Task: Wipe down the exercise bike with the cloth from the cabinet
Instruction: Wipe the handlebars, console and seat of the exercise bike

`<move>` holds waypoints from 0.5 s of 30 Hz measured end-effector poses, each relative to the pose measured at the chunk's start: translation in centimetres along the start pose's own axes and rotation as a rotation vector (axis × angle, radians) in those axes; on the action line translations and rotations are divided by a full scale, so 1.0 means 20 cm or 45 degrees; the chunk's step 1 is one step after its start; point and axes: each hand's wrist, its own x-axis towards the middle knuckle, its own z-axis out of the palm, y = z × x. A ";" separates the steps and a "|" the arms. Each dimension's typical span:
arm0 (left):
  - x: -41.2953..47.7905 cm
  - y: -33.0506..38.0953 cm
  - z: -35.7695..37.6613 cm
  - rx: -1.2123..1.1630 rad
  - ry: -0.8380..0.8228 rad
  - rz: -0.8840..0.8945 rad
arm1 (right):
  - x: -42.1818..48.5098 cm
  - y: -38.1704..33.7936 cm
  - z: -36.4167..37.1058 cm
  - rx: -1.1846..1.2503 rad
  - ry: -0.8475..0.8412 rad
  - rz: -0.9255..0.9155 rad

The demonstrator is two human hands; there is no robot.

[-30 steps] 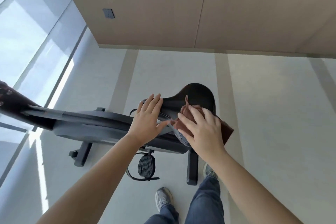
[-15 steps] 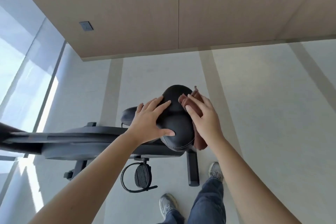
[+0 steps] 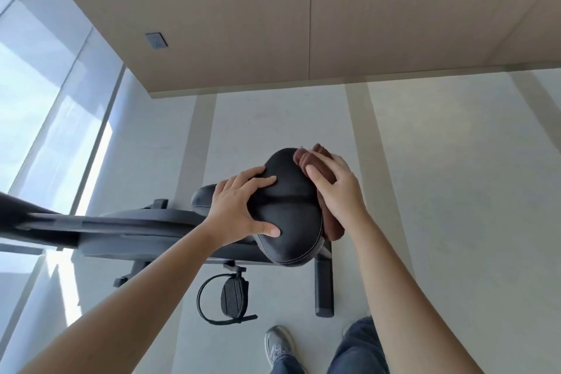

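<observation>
**Against the saddle's rear edge: cloth under the right hand**

Folded into a thick strip, the reddish-brown terry cloth (image 3: pixel 331 226) lies along the back rim of the black padded bike saddle (image 3: pixel 288 222). Its long axis runs from the far corner of the seat towards the person. One end bunches out past the fingertips and the other hangs below the wrist.

The right hand (image 3: pixel 337 188) lies flat over the middle of the cloth, fingers fairly straight, pressing it to the leather rather than pinching it. The left hand (image 3: pixel 239 206) lies spread on top of the saddle with its thumb towards the near side. It touches the seat but not the cloth, and appears to be steadying the seat.

The dark grey exercise bike frame (image 3: pixel 136 225) lies crosswise in front of the person, and the saddle's narrow nose points to their left. The unwiped length of the machine therefore lies leftwards, on the far side of the left hand from the cloth. The right hand is the one on the cloth, so any stroke would likely sweep left across the seat top, and the left hand would have to give way.

Below the saddle hang a black strapped pedal (image 3: pixel 233 296) and the dark rear foot bar (image 3: pixel 324 285), on a pale grey floor (image 3: pixel 455 191).
</observation>
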 end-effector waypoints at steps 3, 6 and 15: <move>0.00 0.01 -0.01 -0.016 -0.017 -0.021 | -0.18 0.05 0.02 0.062 0.108 -0.076; 0.01 0.01 -0.01 -0.035 -0.023 -0.044 | -0.12 0.04 0.02 0.042 0.070 -0.049; 0.01 -0.01 0.00 -0.041 -0.013 -0.022 | 0.41 -0.16 -0.01 -0.276 -0.657 0.180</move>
